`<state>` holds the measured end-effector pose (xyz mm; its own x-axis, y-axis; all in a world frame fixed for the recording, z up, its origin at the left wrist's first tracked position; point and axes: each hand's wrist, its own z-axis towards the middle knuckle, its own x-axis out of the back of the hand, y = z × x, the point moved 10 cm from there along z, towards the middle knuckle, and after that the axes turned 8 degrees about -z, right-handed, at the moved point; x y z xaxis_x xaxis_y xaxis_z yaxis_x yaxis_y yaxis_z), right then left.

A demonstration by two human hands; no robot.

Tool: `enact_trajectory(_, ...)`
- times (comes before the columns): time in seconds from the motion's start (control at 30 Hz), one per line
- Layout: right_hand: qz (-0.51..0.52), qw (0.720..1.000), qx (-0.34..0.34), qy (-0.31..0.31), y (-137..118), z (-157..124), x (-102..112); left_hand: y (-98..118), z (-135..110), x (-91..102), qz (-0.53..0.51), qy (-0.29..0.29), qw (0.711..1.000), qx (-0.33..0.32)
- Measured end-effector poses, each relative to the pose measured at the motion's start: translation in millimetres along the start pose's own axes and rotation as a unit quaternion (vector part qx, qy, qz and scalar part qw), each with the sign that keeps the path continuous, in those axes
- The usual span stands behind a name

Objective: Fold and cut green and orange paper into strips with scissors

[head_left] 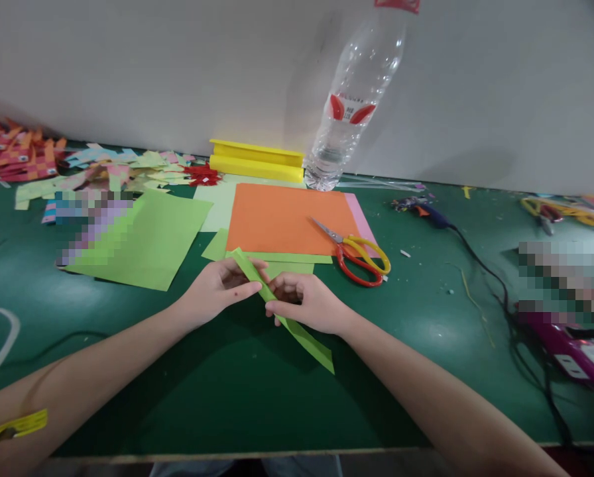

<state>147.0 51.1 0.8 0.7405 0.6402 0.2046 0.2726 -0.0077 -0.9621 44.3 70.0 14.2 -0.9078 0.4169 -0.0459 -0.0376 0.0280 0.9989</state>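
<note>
Both hands pinch a long green paper strip (311, 344) above the green table (227, 391). My left hand (222, 286) grips its upper end with thumb and fingers closed. My right hand (304, 303) holds the strip's middle, fingers curled round it. The lower end of the strip hangs free toward me, slanting down to the right. Just beyond the hands lie an orange sheet (284, 218) and a green sheet (150, 242).
Scissors with red and yellow handles (359, 255) lie on the orange sheet's right edge. A clear plastic bottle (354, 99) and a yellow folded piece (254, 161) stand by the wall. Woven paper pieces (13, 156) pile at far left. A black cable (490, 278) and a purple device (575, 351) sit right.
</note>
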Motion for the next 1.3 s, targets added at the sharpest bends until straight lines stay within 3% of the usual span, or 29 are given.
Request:
enact_trajectory(0.3,-0.004,1.000,0.003,-0.005,-1.6,-0.6,0.1,2.6,-2.2,-10.2,-0.011,-0.031,0.999,-0.004)
enact_trajectory(0.53,-0.014,1.000,0.000,-0.004,3.0,0.4,-1.1,-1.7,-0.8,14.2,0.016,0.054,0.998,-0.029)
enact_trajectory(0.7,-0.040,0.999,0.004,0.003,0.4,-2.3,0.6,-3.6,-0.6,19.2,0.004,0.072,0.997,-0.026)
enact_trajectory(0.97,-0.055,0.998,0.012,0.021,-5.2,-3.6,2.8,2.6,-1.6,0.6,0.064,0.012,0.998,0.001)
enact_trajectory(1.3,-0.042,0.998,0.043,-0.003,-10.2,-4.7,1.0,2.9,-1.1,-1.6,0.062,0.004,0.998,-0.009)
